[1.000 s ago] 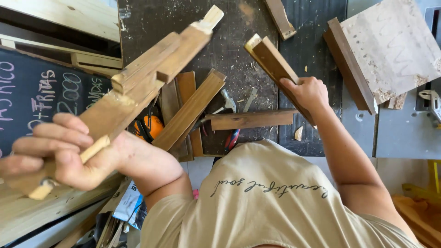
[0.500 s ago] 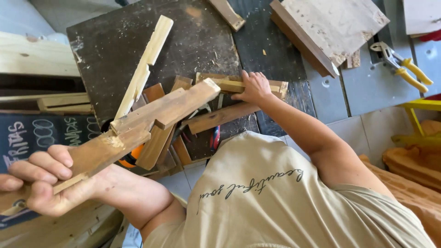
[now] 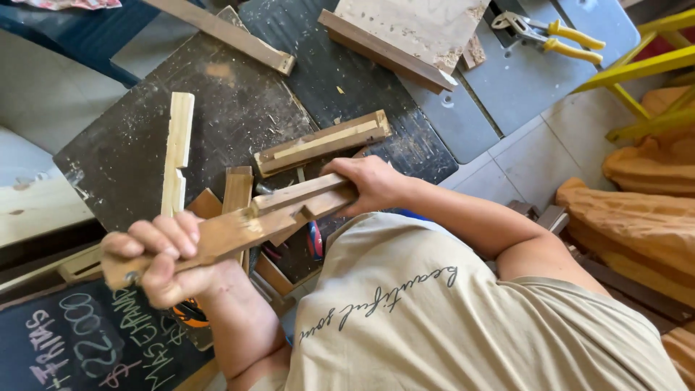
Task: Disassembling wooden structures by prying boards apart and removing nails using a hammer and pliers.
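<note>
Both grips closed around wooden piece (image 3: 246, 224)

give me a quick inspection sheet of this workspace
surface: dark board dusted with sawdust, lying partly over a grey metal table.
job's things: long wooden strip held across the body by both hands.
clutter: pale notched stick, grooved wood piece, thick plank, brown slat, offcuts near the lap.
grips: left hand closed round one end of the strip; right hand closed on the other end.
cables: nothing seen.
surroundings: yellow-handled pliers, yellow frame, orange cloth, chalkboard, tiled floor.
</note>
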